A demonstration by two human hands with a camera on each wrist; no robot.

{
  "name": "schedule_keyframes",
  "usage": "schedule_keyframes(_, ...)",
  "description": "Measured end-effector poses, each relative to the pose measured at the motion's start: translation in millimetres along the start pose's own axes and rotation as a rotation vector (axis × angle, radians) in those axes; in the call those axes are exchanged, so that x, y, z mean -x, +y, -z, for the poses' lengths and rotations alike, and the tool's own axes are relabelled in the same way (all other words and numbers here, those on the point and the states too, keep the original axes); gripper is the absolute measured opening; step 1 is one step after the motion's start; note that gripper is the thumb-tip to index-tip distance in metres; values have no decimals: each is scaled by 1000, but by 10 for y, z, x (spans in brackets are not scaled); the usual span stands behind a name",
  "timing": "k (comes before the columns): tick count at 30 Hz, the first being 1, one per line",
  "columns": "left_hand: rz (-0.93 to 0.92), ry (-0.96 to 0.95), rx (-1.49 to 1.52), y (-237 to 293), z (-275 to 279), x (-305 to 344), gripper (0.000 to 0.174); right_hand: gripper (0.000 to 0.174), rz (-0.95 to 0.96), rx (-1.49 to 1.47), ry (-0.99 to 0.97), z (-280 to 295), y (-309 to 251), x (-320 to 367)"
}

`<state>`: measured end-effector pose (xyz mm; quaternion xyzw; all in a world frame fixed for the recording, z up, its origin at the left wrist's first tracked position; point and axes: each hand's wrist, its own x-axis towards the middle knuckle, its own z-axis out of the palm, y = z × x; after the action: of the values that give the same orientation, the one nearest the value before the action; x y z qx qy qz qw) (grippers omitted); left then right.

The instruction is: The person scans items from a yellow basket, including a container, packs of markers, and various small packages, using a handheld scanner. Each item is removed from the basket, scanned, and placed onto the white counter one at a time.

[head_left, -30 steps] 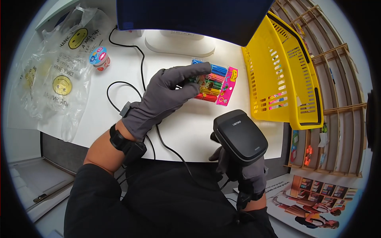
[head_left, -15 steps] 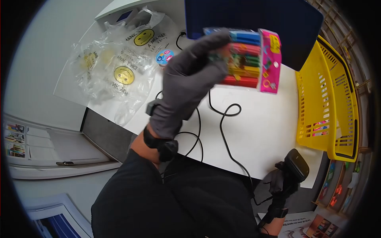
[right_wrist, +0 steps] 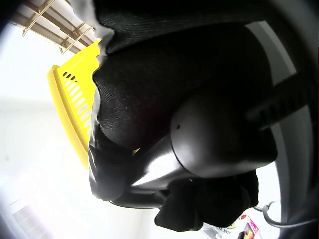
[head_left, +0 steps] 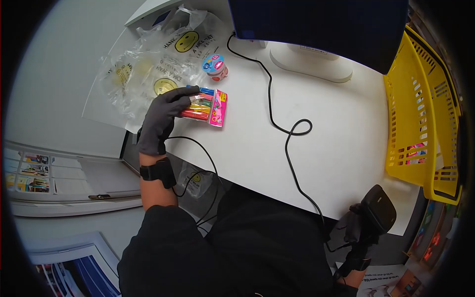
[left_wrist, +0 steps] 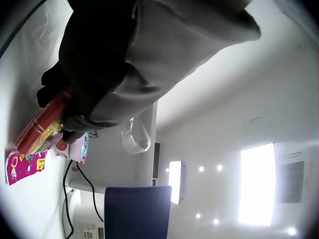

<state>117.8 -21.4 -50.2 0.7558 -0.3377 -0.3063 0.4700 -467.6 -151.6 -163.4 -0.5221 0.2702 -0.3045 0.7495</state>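
Note:
In the head view, my gloved left hand (head_left: 161, 116) grips a clear packet of coloured sticks (head_left: 200, 110) with a pink header, at the near edge of a clear plastic bag (head_left: 143, 69). Just beyond the packet stands a small cup (head_left: 216, 68) with a blue and pink lid. The left wrist view shows the packet (left_wrist: 42, 124) between the fingers of the left hand (left_wrist: 114, 59). At the lower right, my right hand (head_left: 354, 227) holds a black scanner (head_left: 378, 210) by its handle; in the right wrist view the scanner body (right_wrist: 224, 134) fills the centre.
A yellow basket (head_left: 413, 114) stands at the right side of the white table (head_left: 341, 133), with a pink item inside. At the back is a monitor (head_left: 316, 24) on a white base (head_left: 309, 62). A black cable (head_left: 292, 163) loops across the table to the scanner.
The left hand has carried the packet from in front of the monitor to the left, over to the bag and cup. The head view has swung left, and the scanner hand has moved away from the packet.

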Motion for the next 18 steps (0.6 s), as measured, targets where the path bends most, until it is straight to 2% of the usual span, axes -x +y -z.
schedule_keyframes(2, 48, -24, -31, -126, 0, -88, 39, 72, 13, -12, -16, -15, -1, -7)
schedule_keyframes(5, -19, 33, -253, -202, -47, -168, 36, 72, 27, -35, -29, -41, -5, -24)
schedule_keyframes(14, -91, 148, -460, -403, -176, -342, 36, 71, 79, -103, -88, -104, -17, -61)
schedule_keyframes(17, -295, 234, -657, -498, -215, -365, 36, 71, 96, -127, -114, -110, -22, -64)
schedule_keyframes(18, -297, 233, -660, -480, -212, -352, 36, 71, 98, -131, -113, -66, 6, -52)
